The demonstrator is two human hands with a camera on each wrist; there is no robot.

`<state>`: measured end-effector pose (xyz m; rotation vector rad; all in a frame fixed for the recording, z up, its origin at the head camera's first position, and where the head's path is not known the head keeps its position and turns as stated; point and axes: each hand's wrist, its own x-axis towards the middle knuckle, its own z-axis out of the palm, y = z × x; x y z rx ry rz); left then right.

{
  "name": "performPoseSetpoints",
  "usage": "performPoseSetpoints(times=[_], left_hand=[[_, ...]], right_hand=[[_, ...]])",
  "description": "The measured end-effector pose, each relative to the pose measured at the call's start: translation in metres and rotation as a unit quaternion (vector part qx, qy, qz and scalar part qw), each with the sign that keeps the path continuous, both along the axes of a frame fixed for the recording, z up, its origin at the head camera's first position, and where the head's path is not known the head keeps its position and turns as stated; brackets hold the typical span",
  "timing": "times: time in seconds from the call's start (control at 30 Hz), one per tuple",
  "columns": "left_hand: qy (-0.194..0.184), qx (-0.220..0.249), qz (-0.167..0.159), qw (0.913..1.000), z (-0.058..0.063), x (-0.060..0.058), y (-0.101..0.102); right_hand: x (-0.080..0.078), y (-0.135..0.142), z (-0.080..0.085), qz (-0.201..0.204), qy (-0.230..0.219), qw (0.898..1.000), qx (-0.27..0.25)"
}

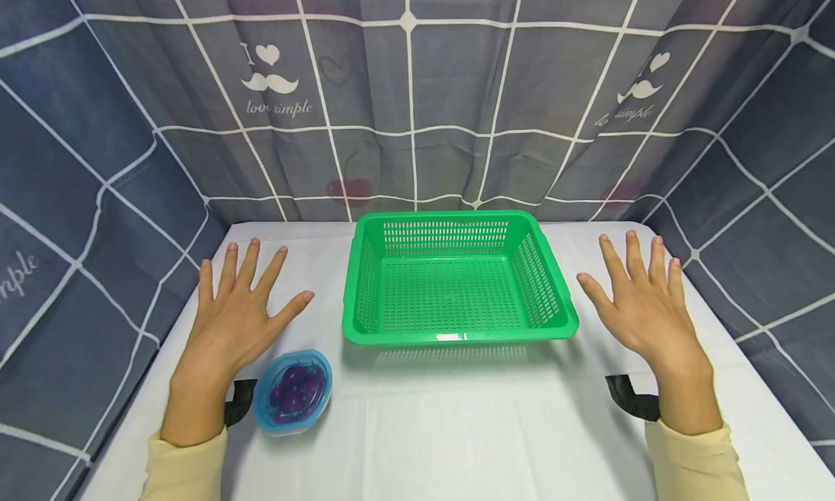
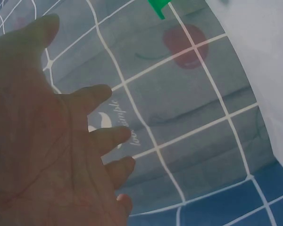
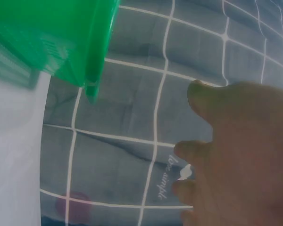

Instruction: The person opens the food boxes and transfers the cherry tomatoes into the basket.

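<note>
My left hand (image 1: 236,323) is spread with straight fingers over the left side of the table, holding nothing. Just below its thumb stands a small blue-rimmed container (image 1: 263,407) with dark purple, round, grape-like things (image 1: 298,391) inside. On the other side, my right hand (image 1: 648,309) is also spread and holds nothing. A green perforated plastic basket (image 1: 457,336) sits between the two hands toward the back, and it shows nothing inside. In the left wrist view the left palm (image 2: 47,155) faces the camera; in the right wrist view the right hand (image 3: 250,155) appears beside the basket's edge (image 3: 96,56).
A white cloth (image 1: 450,428) covers the table. Dark grey curtains (image 1: 457,73) with white grid lines stand behind it and along the left and right sides. The basket's far rim lies close to the back curtain. Each wrist carries a black strap mount (image 1: 633,399).
</note>
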<state>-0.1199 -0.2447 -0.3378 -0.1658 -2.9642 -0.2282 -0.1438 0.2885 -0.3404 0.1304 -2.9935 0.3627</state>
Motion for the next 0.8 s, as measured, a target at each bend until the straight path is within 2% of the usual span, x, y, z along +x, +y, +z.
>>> performPoseSetpoints(times=[0.13, 0.27, 0.37, 0.47, 0.53, 0.63, 0.7, 0.8], left_hand=[[0.008, -0.002, -0.003, 1.0000, 0.003, 0.006, 0.000], [0.032, 0.012, -0.011, 0.9993, 0.007, 0.011, -0.003], [0.039, 0.055, -0.029, 0.9973, 0.007, 0.015, -0.011], [0.020, 0.133, -0.054, 0.9894, 0.000, 0.020, -0.023], [0.000, 0.193, -0.072, 0.9786, -0.010, 0.022, -0.031], [-0.024, 0.288, -0.106, 0.9515, -0.032, 0.028, -0.042], [-0.033, 0.330, -0.129, 0.9347, -0.049, 0.032, -0.047], [-0.032, 0.374, -0.182, 0.9089, -0.068, 0.038, -0.052]], right_hand=[[0.002, -0.006, 0.003, 0.009, 0.005, 1.000, -0.003], [0.004, -0.012, 0.007, 0.018, 0.015, 1.000, -0.013], [0.006, -0.022, 0.011, 0.031, 0.023, 0.999, -0.024], [0.007, -0.037, 0.014, 0.053, 0.034, 0.998, -0.031], [0.007, -0.049, 0.014, 0.070, 0.043, 0.996, -0.034], [0.008, -0.069, 0.013, 0.099, 0.067, 0.992, -0.035], [0.009, -0.083, 0.010, 0.119, 0.088, 0.988, -0.038], [0.011, -0.107, 0.007, 0.148, 0.121, 0.980, -0.047]])
